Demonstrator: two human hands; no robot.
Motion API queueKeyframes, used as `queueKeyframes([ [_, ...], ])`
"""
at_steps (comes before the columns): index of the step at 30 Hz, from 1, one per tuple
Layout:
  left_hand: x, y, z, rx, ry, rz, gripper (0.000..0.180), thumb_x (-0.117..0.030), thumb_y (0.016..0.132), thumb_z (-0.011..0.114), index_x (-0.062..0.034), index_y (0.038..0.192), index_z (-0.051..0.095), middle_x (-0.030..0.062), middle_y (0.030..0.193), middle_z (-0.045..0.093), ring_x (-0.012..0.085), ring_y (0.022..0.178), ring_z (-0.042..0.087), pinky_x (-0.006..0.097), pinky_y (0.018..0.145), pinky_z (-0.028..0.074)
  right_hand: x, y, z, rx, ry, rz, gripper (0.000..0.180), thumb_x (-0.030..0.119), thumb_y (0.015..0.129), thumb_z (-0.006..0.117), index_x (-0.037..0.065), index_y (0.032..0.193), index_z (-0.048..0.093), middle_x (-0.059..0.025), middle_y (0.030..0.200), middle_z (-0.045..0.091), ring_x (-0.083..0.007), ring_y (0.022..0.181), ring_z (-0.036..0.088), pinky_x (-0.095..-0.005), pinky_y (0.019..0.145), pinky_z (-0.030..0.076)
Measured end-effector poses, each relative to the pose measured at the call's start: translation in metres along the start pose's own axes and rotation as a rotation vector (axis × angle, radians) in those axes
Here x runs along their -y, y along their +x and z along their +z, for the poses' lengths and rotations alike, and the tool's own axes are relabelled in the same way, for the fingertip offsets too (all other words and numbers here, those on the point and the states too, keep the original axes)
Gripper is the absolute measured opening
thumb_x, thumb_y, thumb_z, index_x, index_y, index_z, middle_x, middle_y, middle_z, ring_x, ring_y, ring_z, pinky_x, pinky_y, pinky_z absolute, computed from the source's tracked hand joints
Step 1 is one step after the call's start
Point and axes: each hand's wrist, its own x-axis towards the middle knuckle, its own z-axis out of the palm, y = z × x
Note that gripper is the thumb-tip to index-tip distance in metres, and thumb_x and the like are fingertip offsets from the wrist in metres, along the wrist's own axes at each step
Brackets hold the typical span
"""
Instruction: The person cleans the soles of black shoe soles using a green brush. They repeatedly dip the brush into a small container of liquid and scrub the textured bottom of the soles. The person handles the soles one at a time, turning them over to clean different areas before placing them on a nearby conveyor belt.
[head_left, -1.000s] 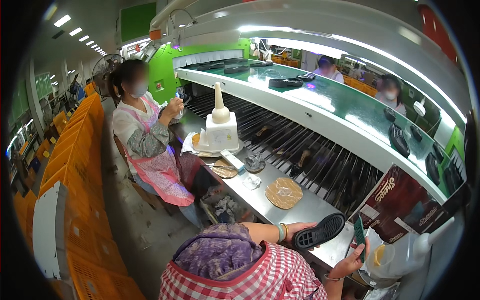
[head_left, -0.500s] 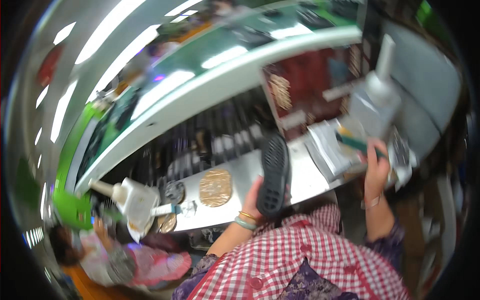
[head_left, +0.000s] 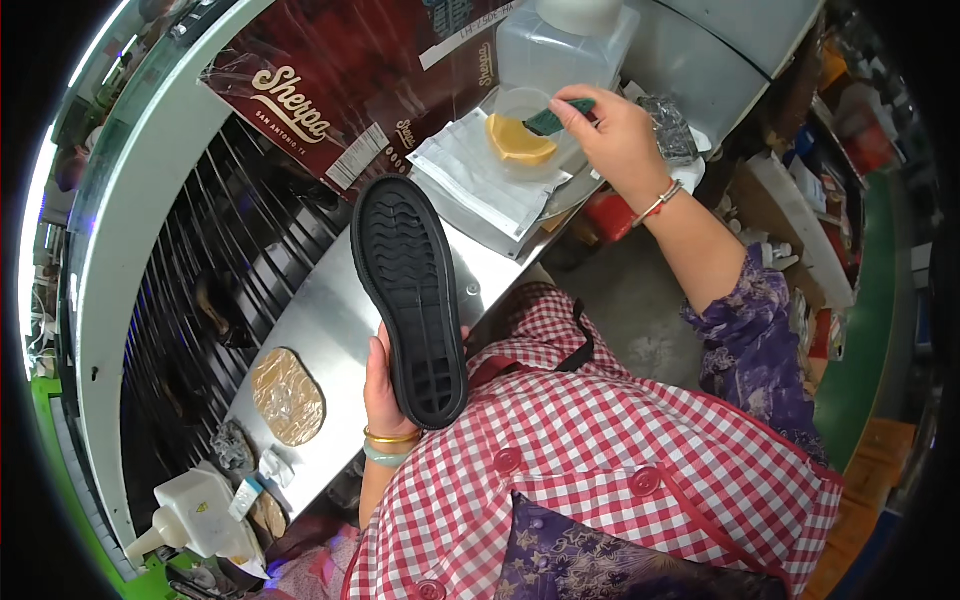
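Observation:
A black rubber shoe sole (head_left: 412,290) stands tilted in my left hand (head_left: 382,385), its hollow ribbed side facing up. My left fingers are wrapped round its heel end, partly hidden behind it. In my right hand (head_left: 615,145) is a brush with a green handle (head_left: 566,114), pinched between thumb and fingers. The brush end dips toward a clear plastic cup (head_left: 522,104) with yellow matter (head_left: 520,146) in it. That cup rests on a white padded sheet (head_left: 470,170), beyond the toe of the sole.
A dark red carton (head_left: 350,60) stands at the back, beside a translucent jug (head_left: 560,50). On the metal ledge (head_left: 330,335) lies a film-wrapped brown pad (head_left: 289,396). Near left is a white squeeze bottle (head_left: 195,515). Black rollers (head_left: 215,250) run beyond the ledge.
The view has turned right and become sharper. My right hand has brought the brush to the cup. My left hand still holds the sole.

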Motion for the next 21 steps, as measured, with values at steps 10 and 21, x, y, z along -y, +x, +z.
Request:
queueKeyframes([
  [10, -0.001, 0.005, -0.004, -0.038, 0.006, -0.018, 0.058, -0.048, 0.097, 0.025, -0.0061, 0.136, 0.032, 0.0215, 0.126, 0.049, 0.0378, 0.112, 0.053, 0.044, 0.090, 0.050, 0.014, 0.019, -0.001, -0.015, -0.032, 0.023, 0.024, 0.029, 0.084, 0.062, 0.007, 0.090, 0.067, -0.0111, 0.063, 0.062, -0.0237, 0.054, 0.058, -0.0323, 0.051, 0.043],
  [21, -0.008, 0.009, -0.004, -0.024, 0.003, 0.042, 0.048, -0.038, 0.098, 0.027, -0.0133, 0.139, 0.027, 0.0230, 0.127, 0.047, 0.0373, 0.111, 0.053, 0.046, 0.091, 0.049, -0.014, 0.015, -0.012, 0.253, 0.047, 0.264, 0.023, 0.021, 0.085, 0.066, 0.001, 0.097, 0.067, -0.0012, 0.076, 0.064, -0.0058, 0.071, 0.056, -0.0194, 0.061, 0.044],
])
